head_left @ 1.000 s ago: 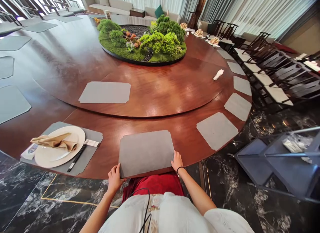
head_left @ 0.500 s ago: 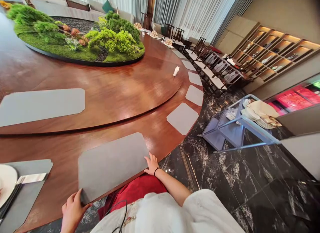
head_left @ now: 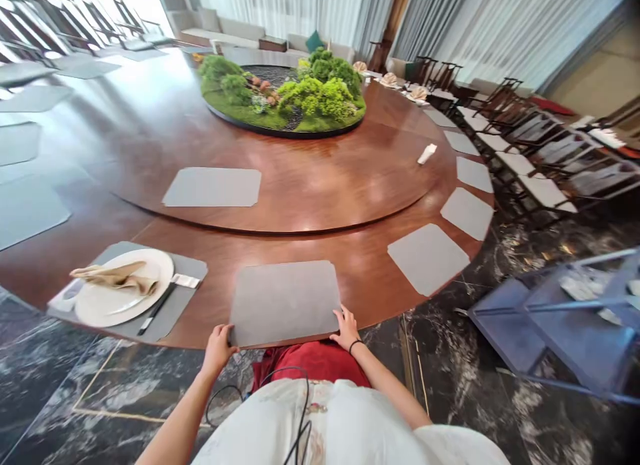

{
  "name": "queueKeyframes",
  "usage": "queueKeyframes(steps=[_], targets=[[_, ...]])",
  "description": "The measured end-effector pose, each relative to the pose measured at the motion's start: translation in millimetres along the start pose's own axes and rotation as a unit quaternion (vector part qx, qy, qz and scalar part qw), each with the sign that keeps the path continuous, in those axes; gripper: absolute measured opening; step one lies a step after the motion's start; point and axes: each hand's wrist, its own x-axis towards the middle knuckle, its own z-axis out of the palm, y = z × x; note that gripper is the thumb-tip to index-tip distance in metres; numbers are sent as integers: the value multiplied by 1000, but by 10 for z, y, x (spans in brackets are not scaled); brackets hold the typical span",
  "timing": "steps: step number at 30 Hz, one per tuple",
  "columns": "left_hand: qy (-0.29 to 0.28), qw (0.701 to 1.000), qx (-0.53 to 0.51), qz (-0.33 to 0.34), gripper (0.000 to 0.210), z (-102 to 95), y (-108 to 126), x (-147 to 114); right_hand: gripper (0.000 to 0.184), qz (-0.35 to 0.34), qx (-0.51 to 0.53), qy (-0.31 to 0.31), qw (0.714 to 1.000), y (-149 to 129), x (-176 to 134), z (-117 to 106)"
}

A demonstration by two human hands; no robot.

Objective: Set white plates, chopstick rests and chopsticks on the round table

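A grey placemat [head_left: 285, 300] lies at the near edge of the big round wooden table [head_left: 320, 252], right in front of me. My left hand [head_left: 218, 347] grips the mat's near left corner at the table edge. My right hand [head_left: 345, 326], with a dark band on the wrist, rests its fingers on the mat's near right corner. To the left, another grey mat carries a white plate [head_left: 125, 295] with a folded beige napkin [head_left: 115, 276] and dark chopsticks [head_left: 156, 309].
A raised inner turntable [head_left: 310, 185] holds one grey mat [head_left: 213, 186] and a green moss centrepiece [head_left: 285, 95]. More grey mats [head_left: 427, 257] ring the table edge. Dark chairs [head_left: 540, 165] line the right side. A blue-grey cart [head_left: 555, 318] stands at the right on marble floor.
The view swung right toward the cart and shelves, then back to face the table. Both hands stayed on the placemat's near corners.
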Motion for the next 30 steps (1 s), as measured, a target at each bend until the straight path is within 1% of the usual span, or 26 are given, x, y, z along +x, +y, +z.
queueKeyframes(steps=[4,7,14,18,24,26,29,30], targets=[[12,1000,-17,2,64,79,-49,-15,87,-20,-4,25,999,77,52,22],[14,999,-33,7,63,132,-99,-49,89,-26,7,30,999,96,53,16],[9,997,-78,21,62,175,-199,-57,92,-17,41,37,998,133,6,2],[1,995,-99,23,63,177,-176,-70,93,-10,52,47,997,160,-16,6],[-10,994,-111,8,65,112,-84,-56,91,12,68,60,996,160,19,-8],[-12,996,-94,5,65,92,-86,-49,91,22,71,57,996,139,25,-21],[-9,1000,-12,4,64,72,-125,-55,93,38,72,43,996,79,11,-44],[-13,1000,20,-6,63,70,-129,-61,95,42,72,36,996,58,4,-51]])
